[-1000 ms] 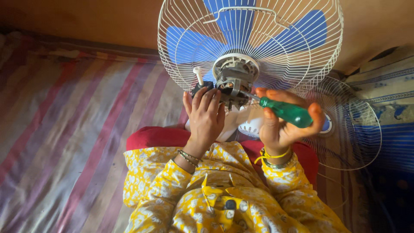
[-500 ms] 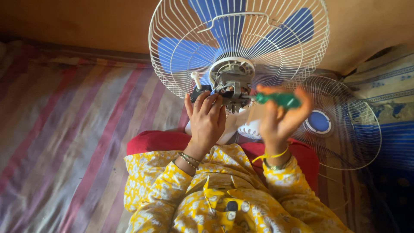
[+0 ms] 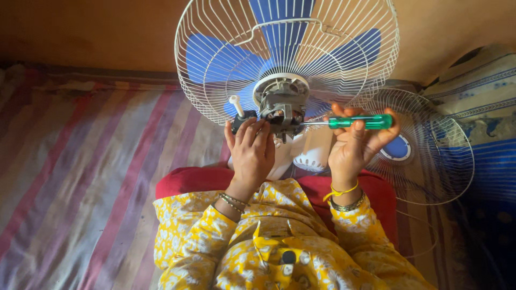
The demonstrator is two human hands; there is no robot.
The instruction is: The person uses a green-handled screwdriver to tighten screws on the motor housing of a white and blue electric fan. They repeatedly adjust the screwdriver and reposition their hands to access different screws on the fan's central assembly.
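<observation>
A fan with blue blades behind a white wire guard [image 3: 226, 80] stands in front of me, its bare motor [image 3: 279, 110] facing me. My left hand [image 3: 251, 153] rests on the motor's lower left side, fingers on the black part. My right hand [image 3: 355, 145] holds a green-handled screwdriver [image 3: 360, 122] level, with its metal shaft pointing left into the motor's right side.
A second white wire guard with a blue hub [image 3: 424, 150] lies to the right behind my right hand. A white fan housing [image 3: 312, 156] sits under the motor. A striped cloth [image 3: 80, 177] covers the floor on the left; a patterned blue cushion [image 3: 484, 102] is at right.
The screwdriver has gone from slanted to level and its tip now meets the motor. My right hand rose slightly. The left hand stays on the motor.
</observation>
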